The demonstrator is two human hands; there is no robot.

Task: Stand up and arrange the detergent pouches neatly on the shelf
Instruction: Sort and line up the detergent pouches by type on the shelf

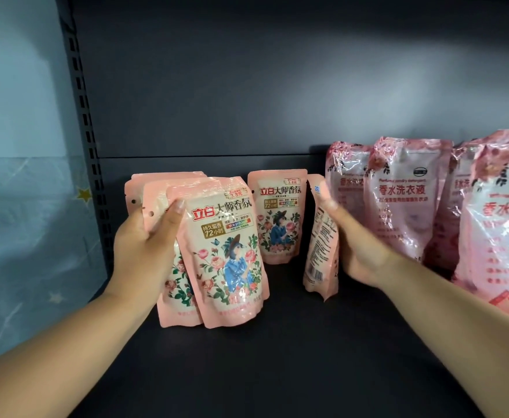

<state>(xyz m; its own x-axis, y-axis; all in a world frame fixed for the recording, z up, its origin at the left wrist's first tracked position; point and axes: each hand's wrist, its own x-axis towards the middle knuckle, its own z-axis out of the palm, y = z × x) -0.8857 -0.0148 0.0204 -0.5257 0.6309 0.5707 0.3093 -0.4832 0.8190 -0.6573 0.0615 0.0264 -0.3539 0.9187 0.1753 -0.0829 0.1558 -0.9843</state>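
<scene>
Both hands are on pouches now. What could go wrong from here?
1. The left hand grips a stack of several pouches; the front one leans and may slip out.
2. The right hand holds a turned pouch beside the big bags; moving it might topple them.

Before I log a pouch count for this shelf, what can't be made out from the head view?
- Pouches behind the front pouch in the left hand: overlapped, number unclear.
- Front face of the pouch the right hand holds: turned away.
- Large pouch at right: cut by the frame edge, print blurred.
- Rear large pouches: partly covered by those ahead.
</scene>
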